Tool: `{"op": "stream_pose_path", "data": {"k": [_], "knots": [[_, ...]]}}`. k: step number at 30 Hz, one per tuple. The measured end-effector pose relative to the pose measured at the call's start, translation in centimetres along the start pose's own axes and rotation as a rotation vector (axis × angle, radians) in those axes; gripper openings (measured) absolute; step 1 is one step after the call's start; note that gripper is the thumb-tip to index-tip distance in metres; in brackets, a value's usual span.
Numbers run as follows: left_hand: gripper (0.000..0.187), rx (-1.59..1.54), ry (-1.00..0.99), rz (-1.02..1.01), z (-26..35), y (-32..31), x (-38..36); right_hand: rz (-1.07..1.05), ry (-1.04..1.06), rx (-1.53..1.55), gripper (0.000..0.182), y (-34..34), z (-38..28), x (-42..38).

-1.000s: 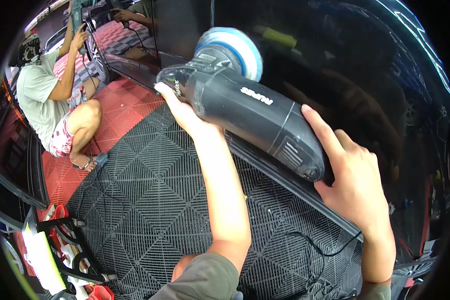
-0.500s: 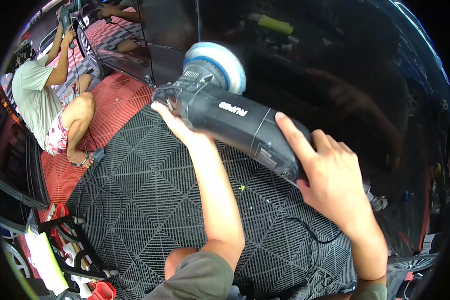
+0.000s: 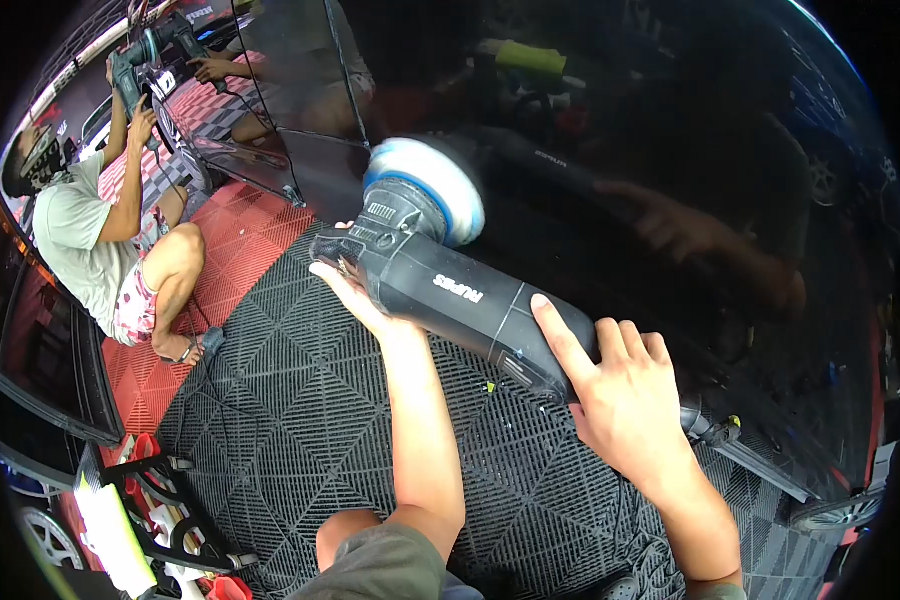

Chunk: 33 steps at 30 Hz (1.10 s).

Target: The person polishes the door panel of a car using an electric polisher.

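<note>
Black, elongated plastic polisher, held between two bare hands, with its round white pad with a blue rim turned toward the glossy black car panel. Long axis: oblique, from the pad-bearing head at upper left in the view to the rear end at lower right, roughly along the panel's lower edge, part of which the tool hides. The pad lies near that edge, just beside the foot of the upright panel seam; whether its whole face meets the paint cannot be made out.

Left hand: nearer the pad, cupped around the head from beneath, thumb along the near side. Right hand: farther from the pad, gripping the rear of the body from above, index finger extended along the casing.

Periphery: black ribbed floor tiles below, bordered by red ribbed floor tiles. At far left, a crouching person grips a dark green power tool. At lower left, a bright yellow-green cloth lies over a black-framed stand.
</note>
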<state>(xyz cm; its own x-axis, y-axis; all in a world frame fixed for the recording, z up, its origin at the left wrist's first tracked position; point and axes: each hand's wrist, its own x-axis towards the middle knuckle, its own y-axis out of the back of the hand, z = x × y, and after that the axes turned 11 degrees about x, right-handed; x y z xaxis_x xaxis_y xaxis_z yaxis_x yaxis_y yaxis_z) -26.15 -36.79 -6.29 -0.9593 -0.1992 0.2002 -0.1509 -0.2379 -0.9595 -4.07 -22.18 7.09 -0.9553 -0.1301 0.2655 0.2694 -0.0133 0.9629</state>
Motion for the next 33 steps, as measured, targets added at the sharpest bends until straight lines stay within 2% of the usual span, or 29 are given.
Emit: {"op": "stream_pose_path", "data": {"k": [2,3,8,12,15,18,22,23,26,32,33], "knots": [[0.055,-0.114,0.050,-0.102,-0.3,0.6,-0.4,0.012,-0.009,0.013,0.080,-0.3,0.4,-0.9],[0.053,-0.023,0.010,-0.105,-0.4,0.2,-1.0,0.022,-0.014,0.025,0.080,-0.5,0.7,-1.4],[0.053,-0.034,0.009,-0.059,-1.4,-0.4,-3.0,0.043,-0.025,0.028,0.082,-0.8,2.0,-3.6],[0.058,-0.177,0.052,-0.153,-2.0,-1.8,-5.2,0.003,-0.049,0.042,0.092,-0.5,2.9,-5.3],[0.054,-0.073,0.063,-0.125,-2.3,-2.8,-6.9,-0.028,-0.071,0.054,0.105,-0.5,3.7,-6.8],[0.052,0.048,0.020,-0.177,-2.8,-3.5,-8.2,-0.028,-0.081,0.069,0.105,-0.4,4.5,-8.2],[0.049,0.018,0.026,-0.214,-3.7,-4.3,-10.1,-0.024,-0.079,0.071,0.106,-0.1,5.7,-9.9],[0.041,0.022,0.035,-0.248,-3.9,-4.3,-10.4,-0.020,-0.085,0.072,0.106,0.0,5.9,-10.3],[0.045,0.047,0.038,-0.191,-4.4,-4.9,-12.0,-0.005,-0.087,0.082,0.106,-0.1,6.7,-11.5],[0.043,0.143,-0.016,-0.277,-6.1,-4.8,-14.0,0.033,-0.136,0.121,0.111,-1.2,8.0,-14.3],[0.050,0.115,-0.015,-0.255,-6.4,-5.1,-14.4,0.031,-0.149,0.118,0.115,-1.4,8.2,-14.8]]}}
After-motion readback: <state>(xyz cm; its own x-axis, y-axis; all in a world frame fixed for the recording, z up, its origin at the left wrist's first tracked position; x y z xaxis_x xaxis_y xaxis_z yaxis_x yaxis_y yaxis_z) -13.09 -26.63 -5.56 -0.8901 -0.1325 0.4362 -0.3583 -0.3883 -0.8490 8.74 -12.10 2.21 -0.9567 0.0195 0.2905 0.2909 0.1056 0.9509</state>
